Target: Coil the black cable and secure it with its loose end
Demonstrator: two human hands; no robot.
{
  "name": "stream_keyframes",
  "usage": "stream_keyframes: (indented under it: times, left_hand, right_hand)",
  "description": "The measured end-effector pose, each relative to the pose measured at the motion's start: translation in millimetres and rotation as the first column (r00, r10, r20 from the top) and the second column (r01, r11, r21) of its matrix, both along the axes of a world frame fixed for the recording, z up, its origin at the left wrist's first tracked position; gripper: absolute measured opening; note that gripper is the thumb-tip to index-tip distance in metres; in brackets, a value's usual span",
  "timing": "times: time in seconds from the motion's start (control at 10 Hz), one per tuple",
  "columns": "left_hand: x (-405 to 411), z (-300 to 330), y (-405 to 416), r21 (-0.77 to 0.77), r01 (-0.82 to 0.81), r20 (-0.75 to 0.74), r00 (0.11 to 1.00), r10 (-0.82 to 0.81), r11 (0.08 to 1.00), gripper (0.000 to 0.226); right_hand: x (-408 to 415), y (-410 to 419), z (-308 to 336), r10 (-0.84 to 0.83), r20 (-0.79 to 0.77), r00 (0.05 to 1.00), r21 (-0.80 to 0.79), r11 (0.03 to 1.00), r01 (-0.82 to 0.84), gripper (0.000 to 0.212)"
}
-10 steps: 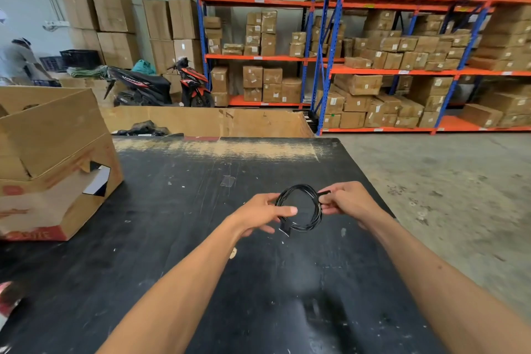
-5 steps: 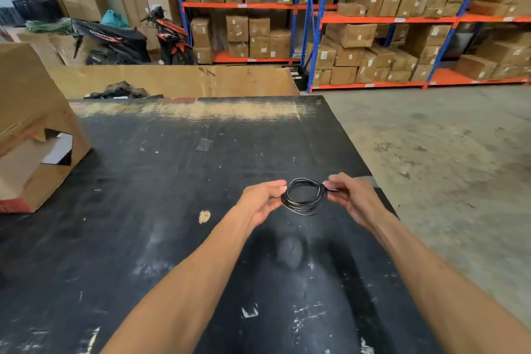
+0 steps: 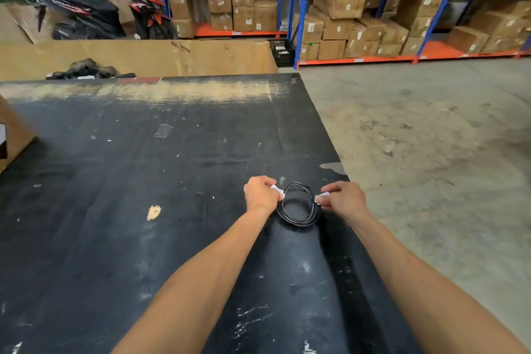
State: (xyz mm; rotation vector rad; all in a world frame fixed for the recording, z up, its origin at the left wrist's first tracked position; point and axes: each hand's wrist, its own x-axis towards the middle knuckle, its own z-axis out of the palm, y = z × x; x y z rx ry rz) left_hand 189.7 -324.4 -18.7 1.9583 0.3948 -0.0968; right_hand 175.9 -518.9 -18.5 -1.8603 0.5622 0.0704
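Observation:
The black cable (image 3: 298,220) is wound into a small round coil of several loops, low over the black table (image 3: 143,181) near its right edge. My left hand (image 3: 261,194) pinches the coil's left side and my right hand (image 3: 342,200) pinches its right side. A small white piece shows at the fingertips of each hand, where the coil is held. Whether the coil rests on the table or hovers just above it, I cannot tell. The loose end is not distinguishable from the loops.
A cardboard box (image 3: 11,135) stands at the table's left edge. A cardboard wall (image 3: 172,57) runs behind the table, with motorbikes (image 3: 138,6) and shelves of cartons (image 3: 373,14) beyond. The concrete floor (image 3: 431,152) lies to the right.
Both hands have carried the coil lower and to the right, from upright in the air to flat near the table. My view has tilted down.

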Motion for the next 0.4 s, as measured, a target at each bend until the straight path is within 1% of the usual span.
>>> stream_keyframes:
  times: [0.1, 0.2, 0.3, 0.4]
  left_hand:
    - [8, -8, -8, 0.035, 0.001, -0.028, 1.000, 0.000, 0.999, 0.043]
    - [12, -20, -9, 0.013, -0.011, -0.054, 0.998, 0.012, 1.000, 0.048]
    - [13, -24, -3, -0.033, -0.003, -0.041, 0.999, 0.002, 0.999, 0.061]
    - [6, -27, 1, -0.156, 0.005, -0.021, 1.000, -0.009, 0.988, 0.069]
  right_hand:
    - [12, -2, -10, 0.041, 0.011, 0.999, -0.205, 0.978, -0.038, 0.024]
    - [12, -5, -22, 0.086, 0.016, 0.996, -0.308, 0.948, -0.077, 0.022]
    - [12, -14, -29, 0.089, -0.008, 0.996, -0.282, 0.956, -0.088, 0.022]
    - [6, -16, -33, 0.084, 0.053, 0.995, -0.239, 0.968, -0.069, 0.020]
